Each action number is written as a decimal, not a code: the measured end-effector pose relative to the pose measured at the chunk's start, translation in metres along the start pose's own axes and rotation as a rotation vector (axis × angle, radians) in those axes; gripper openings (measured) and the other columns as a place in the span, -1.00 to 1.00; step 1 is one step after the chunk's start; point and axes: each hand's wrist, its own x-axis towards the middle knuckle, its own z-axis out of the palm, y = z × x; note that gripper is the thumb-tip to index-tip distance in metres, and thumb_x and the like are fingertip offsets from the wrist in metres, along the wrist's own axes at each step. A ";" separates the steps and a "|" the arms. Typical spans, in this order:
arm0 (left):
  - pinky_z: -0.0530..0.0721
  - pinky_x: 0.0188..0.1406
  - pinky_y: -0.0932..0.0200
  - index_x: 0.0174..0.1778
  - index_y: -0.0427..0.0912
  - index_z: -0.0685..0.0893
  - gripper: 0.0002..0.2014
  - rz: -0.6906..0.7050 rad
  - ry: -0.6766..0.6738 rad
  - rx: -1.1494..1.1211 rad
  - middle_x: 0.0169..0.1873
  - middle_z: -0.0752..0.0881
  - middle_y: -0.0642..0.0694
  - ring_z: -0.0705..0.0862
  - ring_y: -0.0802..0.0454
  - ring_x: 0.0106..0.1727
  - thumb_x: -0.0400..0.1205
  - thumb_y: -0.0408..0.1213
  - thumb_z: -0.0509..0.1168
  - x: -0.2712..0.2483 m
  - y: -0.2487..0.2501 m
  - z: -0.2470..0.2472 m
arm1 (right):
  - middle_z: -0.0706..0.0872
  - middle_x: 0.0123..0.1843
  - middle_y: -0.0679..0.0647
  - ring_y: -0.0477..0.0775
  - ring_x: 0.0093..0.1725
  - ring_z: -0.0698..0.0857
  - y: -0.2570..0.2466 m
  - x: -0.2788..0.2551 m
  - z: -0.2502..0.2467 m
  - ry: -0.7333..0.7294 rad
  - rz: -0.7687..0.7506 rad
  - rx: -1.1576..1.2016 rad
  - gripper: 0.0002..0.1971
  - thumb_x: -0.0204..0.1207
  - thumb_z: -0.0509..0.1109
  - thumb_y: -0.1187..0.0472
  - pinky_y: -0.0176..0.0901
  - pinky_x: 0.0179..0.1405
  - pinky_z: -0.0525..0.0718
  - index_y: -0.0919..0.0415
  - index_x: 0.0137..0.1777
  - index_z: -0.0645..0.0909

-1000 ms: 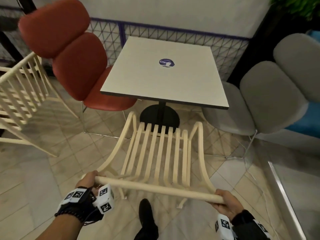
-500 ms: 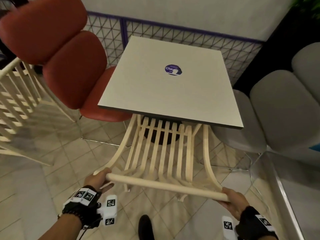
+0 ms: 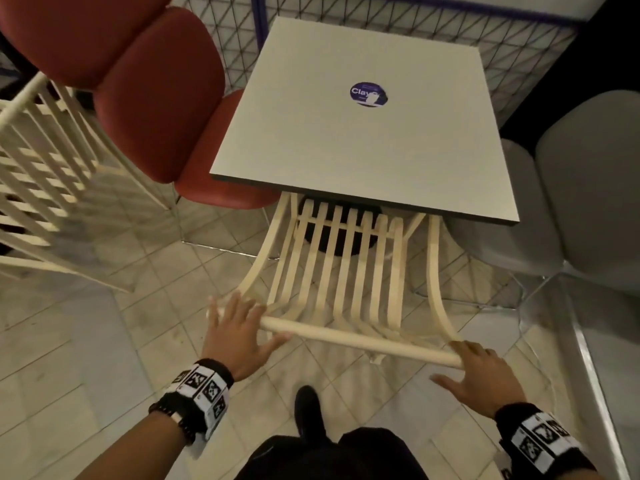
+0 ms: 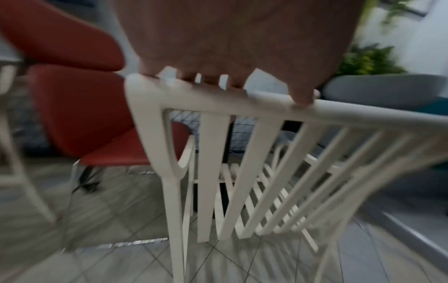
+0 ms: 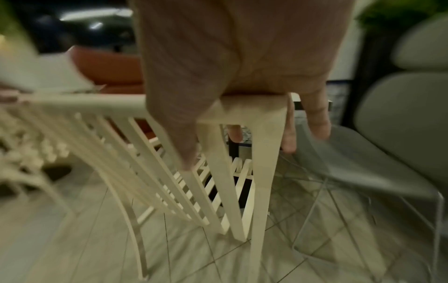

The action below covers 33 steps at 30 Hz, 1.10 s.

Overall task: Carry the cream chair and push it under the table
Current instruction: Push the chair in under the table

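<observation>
The cream slatted chair (image 3: 346, 271) stands on the tiled floor, and the front of its seat is hidden under the grey square table (image 3: 363, 150). Its top rail runs across in front of me. My left hand (image 3: 239, 330) lies on the rail's left end with fingers spread and straight. My right hand (image 3: 481, 372) rests over the right end, thumb out to the side. In the left wrist view the left hand (image 4: 230, 47) touches the rail (image 4: 266, 107) from above. In the right wrist view the right hand's fingers (image 5: 315, 118) hang loosely past the chair's corner post (image 5: 261, 153).
A red padded chair (image 3: 145, 98) stands left of the table and a grey one (image 3: 571, 202) to its right. A second cream chair (image 3: 41, 174) is at far left. Wire mesh fencing (image 3: 519, 39) backs the table. My shoe (image 3: 308, 410) is behind the chair.
The chair has gone forward until its seat slid under the table. Both hands, which gripped the top rail, have uncurled and now only rest on it.
</observation>
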 end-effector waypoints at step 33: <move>0.58 0.19 -0.09 0.34 0.28 0.54 -0.61 0.098 -0.419 0.208 0.17 0.69 0.00 0.64 -0.09 0.19 0.57 0.04 0.30 0.077 0.027 -0.038 | 0.63 0.33 -0.11 0.11 0.27 0.60 -0.029 0.047 -0.045 -0.196 -0.071 -0.109 -0.34 0.39 0.29 0.21 0.11 0.21 0.62 -0.34 0.47 0.33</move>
